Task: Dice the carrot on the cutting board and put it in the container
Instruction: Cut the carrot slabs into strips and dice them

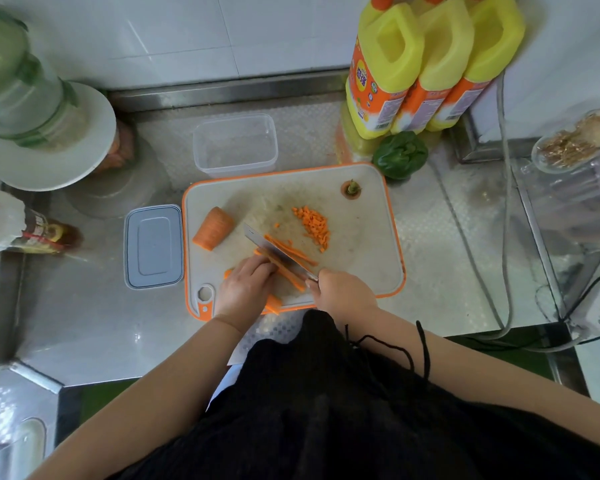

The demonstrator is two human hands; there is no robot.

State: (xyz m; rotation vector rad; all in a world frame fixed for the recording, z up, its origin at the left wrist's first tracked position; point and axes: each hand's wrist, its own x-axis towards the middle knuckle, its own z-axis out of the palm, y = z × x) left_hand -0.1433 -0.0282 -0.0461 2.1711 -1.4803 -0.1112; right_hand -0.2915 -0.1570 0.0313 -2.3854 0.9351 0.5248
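Right hand (343, 292) is clamped on the handle of a broad steel cleaver (274, 249); blade lies diagonally across the white cutting board with orange rim (368, 237), edge down among long orange carrot strips (291, 251). Left hand (245, 291) has its fingers curled over the near ends of those strips, pinning them to the board, knuckles just beside the blade.

Uncut orange carrot chunk (212, 228) lies near the board's left edge, apart from the blade. Small pile of diced carrot cubes (314, 225) sits right of the blade, toward board centre. Cut-off carrot top with green stub (350, 189) stands at the board's far right corner.

Board sits mid stainless steel worktop (101, 323). Clear rectangular plastic container (235, 144) is just behind the board's far left corner, with no carrot in it. Its grey rectangular lid (153, 245) lies flat, just beside the board's left edge.

Three yellow oil jugs with orange labels (426, 64) stand at the worktop's back edge, right of the container; a green bell pepper (399, 154) sits in front of them, touching the board's far right corner.
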